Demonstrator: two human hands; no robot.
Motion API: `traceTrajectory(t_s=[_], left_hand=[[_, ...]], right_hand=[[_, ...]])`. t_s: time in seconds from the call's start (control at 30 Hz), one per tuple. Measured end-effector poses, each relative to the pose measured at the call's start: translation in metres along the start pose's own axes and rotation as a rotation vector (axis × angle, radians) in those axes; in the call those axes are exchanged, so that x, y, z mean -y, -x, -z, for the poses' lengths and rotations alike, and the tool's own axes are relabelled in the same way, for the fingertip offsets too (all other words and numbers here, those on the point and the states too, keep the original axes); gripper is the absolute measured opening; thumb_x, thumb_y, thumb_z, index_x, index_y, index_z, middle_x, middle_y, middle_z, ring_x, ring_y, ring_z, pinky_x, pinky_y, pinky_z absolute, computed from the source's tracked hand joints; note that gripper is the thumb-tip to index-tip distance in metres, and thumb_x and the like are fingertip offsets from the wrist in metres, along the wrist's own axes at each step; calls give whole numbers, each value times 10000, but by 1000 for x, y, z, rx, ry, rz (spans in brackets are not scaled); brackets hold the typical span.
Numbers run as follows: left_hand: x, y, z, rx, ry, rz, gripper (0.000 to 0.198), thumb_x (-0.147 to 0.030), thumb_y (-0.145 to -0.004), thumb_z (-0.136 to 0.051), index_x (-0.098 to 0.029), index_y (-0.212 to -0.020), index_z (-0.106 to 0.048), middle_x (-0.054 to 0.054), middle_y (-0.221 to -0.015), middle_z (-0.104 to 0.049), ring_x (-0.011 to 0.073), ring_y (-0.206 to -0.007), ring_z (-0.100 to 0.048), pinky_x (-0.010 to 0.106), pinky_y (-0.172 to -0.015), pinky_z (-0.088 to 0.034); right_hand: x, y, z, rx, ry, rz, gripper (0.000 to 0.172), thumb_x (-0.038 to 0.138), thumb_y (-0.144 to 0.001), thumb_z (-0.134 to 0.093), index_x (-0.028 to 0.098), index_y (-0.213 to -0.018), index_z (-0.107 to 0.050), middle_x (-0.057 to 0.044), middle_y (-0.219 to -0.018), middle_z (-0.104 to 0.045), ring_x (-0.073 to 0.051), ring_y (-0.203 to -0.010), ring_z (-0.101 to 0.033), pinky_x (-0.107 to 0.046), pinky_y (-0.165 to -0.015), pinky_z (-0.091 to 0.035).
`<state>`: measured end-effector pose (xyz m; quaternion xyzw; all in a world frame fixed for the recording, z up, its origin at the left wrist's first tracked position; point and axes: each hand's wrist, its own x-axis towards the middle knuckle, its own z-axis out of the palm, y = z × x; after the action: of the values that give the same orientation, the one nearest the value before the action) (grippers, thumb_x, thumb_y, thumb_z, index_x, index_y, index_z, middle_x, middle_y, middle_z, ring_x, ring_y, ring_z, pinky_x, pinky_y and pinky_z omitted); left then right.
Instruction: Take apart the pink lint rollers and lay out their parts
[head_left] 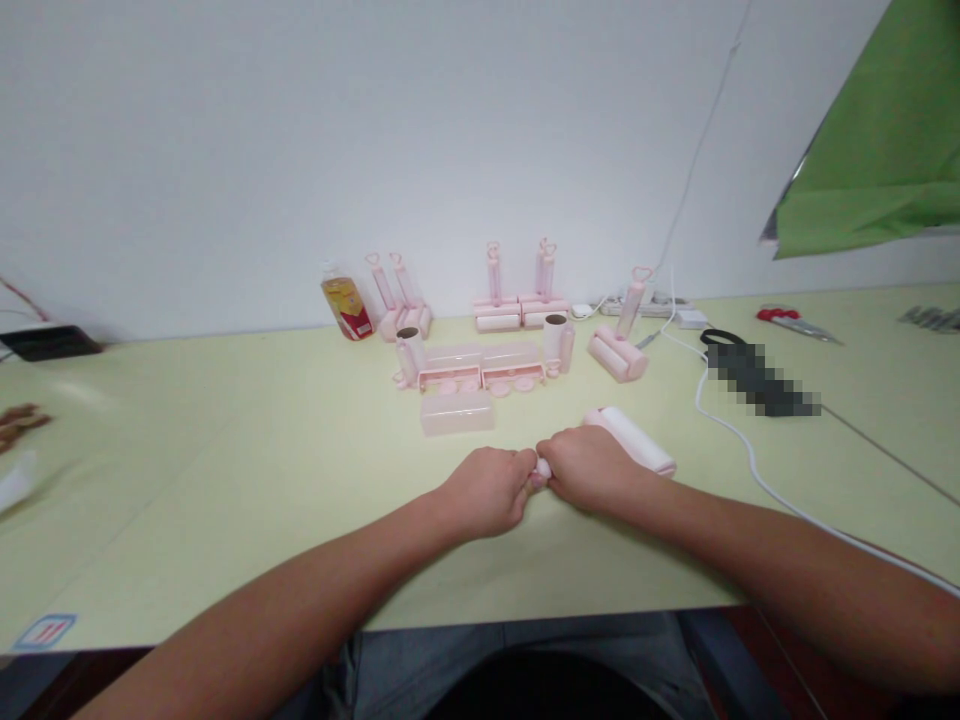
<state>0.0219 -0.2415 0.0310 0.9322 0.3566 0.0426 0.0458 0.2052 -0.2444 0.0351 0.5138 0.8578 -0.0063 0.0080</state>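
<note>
My left hand point(487, 490) and my right hand point(592, 468) meet knuckle to knuckle over the pale yellow-green table point(225, 480). Both are closed on a pink lint roller point(634, 438). The right hand wraps the roller end, whose white roll sticks out behind it to the right. The left hand pinches the small pink handle end point(541, 468) that shows between the two hands. A translucent pink cover point(457, 412) lies just beyond the hands.
Several pink lint rollers point(517, 300), pink trays point(480, 375) and roll cores stand at the back by the wall, with a yellow bottle point(345, 305). A white cable point(742, 450), a blurred dark object point(761, 378) and red scissors point(795, 320) lie to the right.
</note>
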Motion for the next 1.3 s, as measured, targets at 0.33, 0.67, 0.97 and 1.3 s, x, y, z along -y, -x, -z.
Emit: traceTrajectory(t_s=[0.33,0.67,0.97,1.3], left_hand=[[3,-5,2,-80,18,10,310,-390,-974,-363,-182,-872,-569,63,-763,-665,202,-649,-604,297,-558,-323],[46,-1,42,-260,113,-95,467,-587,-890,-506,-183,-1095,-621,108,-1067,-643,252,-1019,-568,371,-878,-418],[93,2,28,-166,25,254,612,-420,-820,-628,-219,-1382,-495,167,-1347,-543,373,-1258,-463,546,-1035,-317],[72,-9,26,-373,1033,269,556,-523,-855,-608,-162,-1263,-497,117,-1209,-614,229,-1055,-597,372,-896,-478]], right_hand=[[-6,-7,-1,-82,-50,-17,146,292,-833,-561,198,-853,-671,-84,-860,-731,-237,-790,-674,-295,-624,-355],[-15,-5,9,-278,-97,18,161,302,-878,-535,192,-784,-605,-49,-787,-669,-198,-778,-568,-294,-679,-309],[-36,4,31,-573,-308,-108,337,455,-923,-465,175,-811,-616,-78,-855,-663,-211,-837,-578,-301,-771,-390],[-56,-9,15,-860,-1212,-248,482,625,-861,-548,171,-704,-589,23,-494,-516,-122,-423,-492,-241,-407,-398]])
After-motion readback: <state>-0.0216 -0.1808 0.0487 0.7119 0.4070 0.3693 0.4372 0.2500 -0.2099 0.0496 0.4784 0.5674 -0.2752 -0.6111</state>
